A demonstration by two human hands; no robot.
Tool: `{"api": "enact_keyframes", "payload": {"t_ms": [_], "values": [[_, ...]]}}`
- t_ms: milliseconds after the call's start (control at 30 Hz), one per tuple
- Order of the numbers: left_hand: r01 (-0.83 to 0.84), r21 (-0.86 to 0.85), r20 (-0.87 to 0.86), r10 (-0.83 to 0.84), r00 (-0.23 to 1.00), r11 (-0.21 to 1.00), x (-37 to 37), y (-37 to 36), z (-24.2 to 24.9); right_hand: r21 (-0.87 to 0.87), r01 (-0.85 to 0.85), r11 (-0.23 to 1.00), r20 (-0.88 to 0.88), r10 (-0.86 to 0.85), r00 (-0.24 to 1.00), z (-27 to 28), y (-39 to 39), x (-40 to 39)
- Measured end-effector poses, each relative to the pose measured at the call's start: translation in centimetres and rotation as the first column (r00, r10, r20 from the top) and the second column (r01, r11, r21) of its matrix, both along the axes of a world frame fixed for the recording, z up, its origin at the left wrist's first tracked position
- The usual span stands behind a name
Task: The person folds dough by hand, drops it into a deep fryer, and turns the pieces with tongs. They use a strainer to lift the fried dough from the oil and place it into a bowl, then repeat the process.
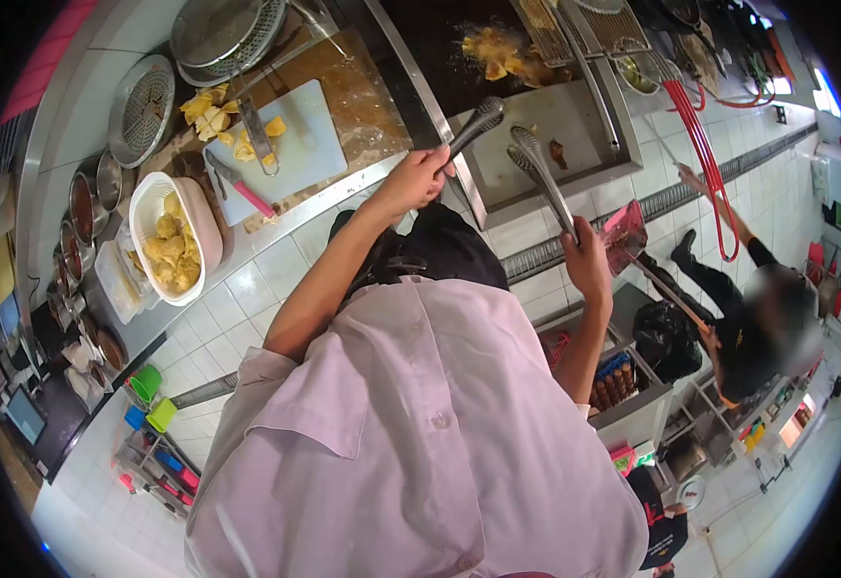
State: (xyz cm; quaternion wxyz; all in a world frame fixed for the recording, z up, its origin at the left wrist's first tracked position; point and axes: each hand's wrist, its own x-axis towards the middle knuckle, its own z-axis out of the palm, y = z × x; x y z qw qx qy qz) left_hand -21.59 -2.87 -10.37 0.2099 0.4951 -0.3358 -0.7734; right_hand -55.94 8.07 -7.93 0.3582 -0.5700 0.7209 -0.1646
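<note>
Just right of the cutting board (pixel 311 135), the left hand (pixel 414 183) has its fingers curled closed around the handle of a dark slotted utensil (pixel 479 122). Farther right of the board, the right hand (pixel 588 258) wraps its fingers firmly about silver tongs (pixel 551 185), whose slotted ends stand slightly parted over a metal basin (pixel 509 185). Left of the board stands a white tub (pixel 210 229) of yellow pieces (pixel 172 249).
</note>
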Motion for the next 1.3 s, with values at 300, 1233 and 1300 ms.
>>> {"api": "enact_keyframes", "payload": {"t_ms": [300,1233,1300], "values": [[-0.001,0.289,-0.401,0.122,0.908,0.957,0.9,0.8,0.9,0.231,0.167,0.958,0.646,-0.28,0.71,2.7,-0.7,4.0],[-0.022,-0.888,0.426,0.839,0.338,0.459,50.6,-1.6,2.4,-0.486,-0.447,0.751,0.099,0.555,0.826,-1.5,-26.8,48.7],[-0.092,-0.871,0.417,0.825,0.381,0.483,51.5,-0.4,2.2,-0.579,-0.413,0.703,0.048,0.535,0.843,-1.9,-25.9,49.8]]}}
